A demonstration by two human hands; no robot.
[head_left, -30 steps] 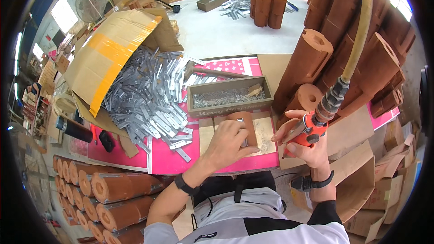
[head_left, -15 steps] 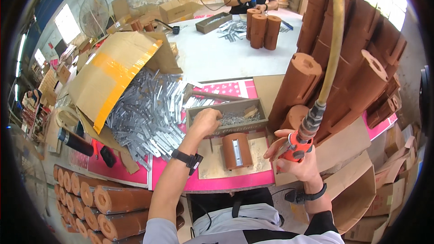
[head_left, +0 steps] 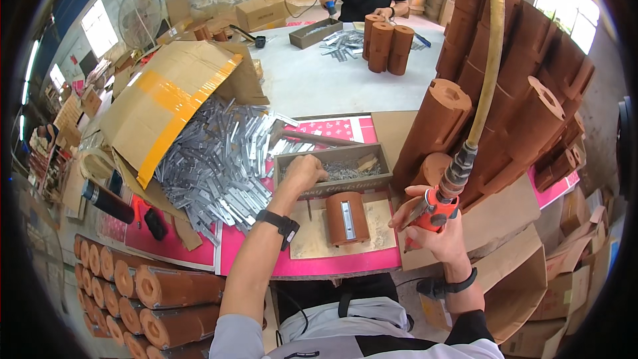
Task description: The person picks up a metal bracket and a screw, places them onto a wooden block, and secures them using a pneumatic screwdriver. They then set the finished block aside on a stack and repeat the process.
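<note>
Two hands: we log both busy.
Left hand (head_left: 304,171): moved off block (head_left: 345,218) into tray (head_left: 332,171), fingers curled, contents unseen.
Right hand (head_left: 432,226): clamped on driver (head_left: 435,211), unmoved.

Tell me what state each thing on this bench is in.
Left hand: reaching into the tray of screws.
Right hand: gripping the orange air screwdriver.
Brown block: upright, metal plate on its front.
Cardboard box: tipped over, metal brackets spilled out.

Short cylinder block (head_left: 347,218) on board (head_left: 379,226), directly before shallow tray (head_left: 332,171). Left hand (head_left: 304,171) in tray. Metal-bracket pile (head_left: 219,159) left of tray, spilling from tipped carton (head_left: 166,100). Right hand (head_left: 432,226) with air tool (head_left: 435,209) right of block.
</note>
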